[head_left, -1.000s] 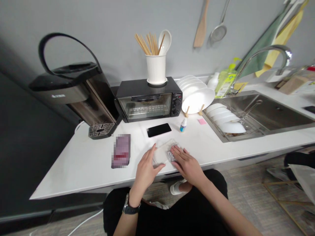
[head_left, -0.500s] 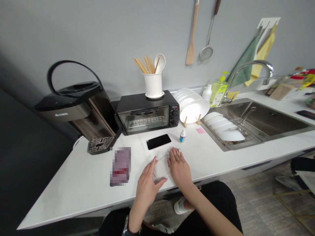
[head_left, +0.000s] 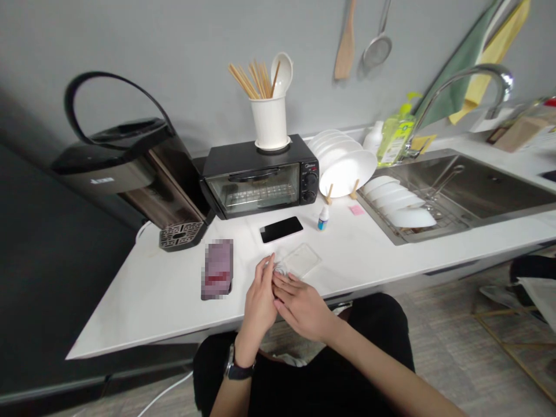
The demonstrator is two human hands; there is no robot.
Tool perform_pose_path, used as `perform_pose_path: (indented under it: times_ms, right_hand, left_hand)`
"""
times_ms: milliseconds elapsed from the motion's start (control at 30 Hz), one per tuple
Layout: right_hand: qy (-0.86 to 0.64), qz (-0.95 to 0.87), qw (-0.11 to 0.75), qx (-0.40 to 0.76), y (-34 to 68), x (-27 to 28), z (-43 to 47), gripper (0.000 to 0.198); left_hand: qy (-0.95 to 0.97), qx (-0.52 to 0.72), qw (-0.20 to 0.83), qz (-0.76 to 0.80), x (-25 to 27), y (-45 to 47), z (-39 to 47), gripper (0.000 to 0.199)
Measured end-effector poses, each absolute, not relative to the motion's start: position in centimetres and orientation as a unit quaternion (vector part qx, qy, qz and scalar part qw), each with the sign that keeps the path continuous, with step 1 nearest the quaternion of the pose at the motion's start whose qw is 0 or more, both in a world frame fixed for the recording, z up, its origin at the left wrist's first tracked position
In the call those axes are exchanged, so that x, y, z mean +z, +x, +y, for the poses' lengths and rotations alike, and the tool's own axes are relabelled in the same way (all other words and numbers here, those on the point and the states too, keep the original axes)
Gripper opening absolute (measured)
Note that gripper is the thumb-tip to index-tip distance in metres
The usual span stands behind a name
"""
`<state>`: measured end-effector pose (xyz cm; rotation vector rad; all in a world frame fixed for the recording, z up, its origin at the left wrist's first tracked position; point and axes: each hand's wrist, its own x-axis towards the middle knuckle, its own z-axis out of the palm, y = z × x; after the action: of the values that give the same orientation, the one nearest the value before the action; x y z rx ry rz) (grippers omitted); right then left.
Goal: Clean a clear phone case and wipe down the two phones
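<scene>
A person's two bare hands are meeting at the lower centre of the frame, over the near edge of a white counter. The left hand, with a dark-strapped watch on its wrist, is holding its fingers nearly straight and pointing up the frame. The right hand is reaching in from the lower right, its fingers stretching across toward the left hand and overlapping it. A small, crinkled see-through item is showing just beyond the fingertips, partly hidden; whether either hand's fingers are gripping it, one cannot tell. A clear rectangular piece is lying flat on the counter just right of centre, right beside that item. Above it, a dark-screened phone is lying at centre, a small white-and-blue bottle is standing to the phone's right, and a pink square is lying farther right. A blurred-out purple object is resting left of the hands. Behind, a black toaster oven is sitting at upper centre, a dark dispenser is filling the upper left, and a metal sink is occupying the right.
</scene>
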<state>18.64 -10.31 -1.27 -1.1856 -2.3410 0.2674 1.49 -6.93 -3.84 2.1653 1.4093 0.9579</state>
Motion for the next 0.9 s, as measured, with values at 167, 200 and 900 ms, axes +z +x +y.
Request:
perform_pose_path:
  times_ms: [167,200,900]
  right_hand:
    - [-0.431,-0.860,0.255,0.102,21.1,-2.2,-11.0,0.055]
    - [-0.436,-0.857,0.256,0.095,21.7,-2.5,-11.0,0.055]
    - [-0.599,-0.753,0.272,0.016,16.5,-3.7,-7.1,0.064]
  left_hand:
    - [0.791,0.338,0.145,0.488,-3.8,1.8,-6.6,0.084]
    - [0.794,0.337,0.134,0.487,-3.7,1.8,-6.5,0.083]
    - [0.766,0.304,0.207,0.528,-2.3,2.2,-6.9,0.092]
